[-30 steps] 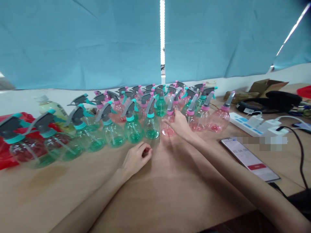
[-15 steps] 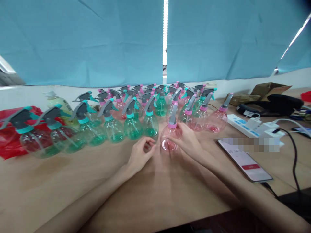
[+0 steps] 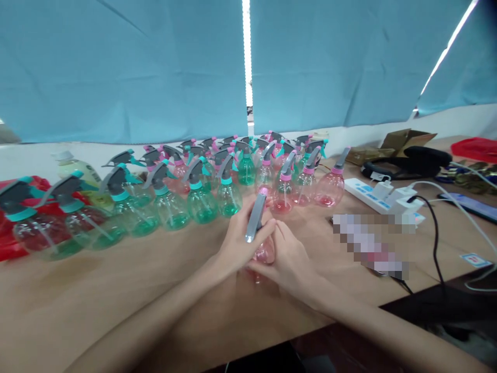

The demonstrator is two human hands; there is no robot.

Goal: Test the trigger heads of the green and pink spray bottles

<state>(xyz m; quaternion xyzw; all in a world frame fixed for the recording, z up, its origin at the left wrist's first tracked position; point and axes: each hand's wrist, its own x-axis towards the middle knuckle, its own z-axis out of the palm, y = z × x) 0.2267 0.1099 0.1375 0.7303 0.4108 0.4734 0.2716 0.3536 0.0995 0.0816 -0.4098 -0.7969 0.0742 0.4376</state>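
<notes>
A pink, see-through spray bottle [image 3: 264,253] with a grey trigger and a pink nozzle is between my hands, close to me above the wooden table. My left hand [image 3: 241,235] is closed around its neck, just under the trigger head. Round the right side of the body wraps my right hand [image 3: 289,259], its thumb across the front. The collar is hidden by my fingers. Beyond stand more spray bottles: a green one [image 3: 230,199] at the end of a front row, and a pink one [image 3: 283,197] just past my right hand.
On the right lie a phone, partly blurred out, a white power strip [image 3: 363,194] with plugs and cables, black headphones [image 3: 407,163] and an open cardboard box [image 3: 407,142]. A red plastic bag [image 3: 10,248] and a capped bottle [image 3: 79,173] are at left. Blue curtains hang behind.
The pink spray bottle has come nearer to me, and its trigger now points towards me. My left hand, empty before, has closed on its neck. The view has shifted rightward.
</notes>
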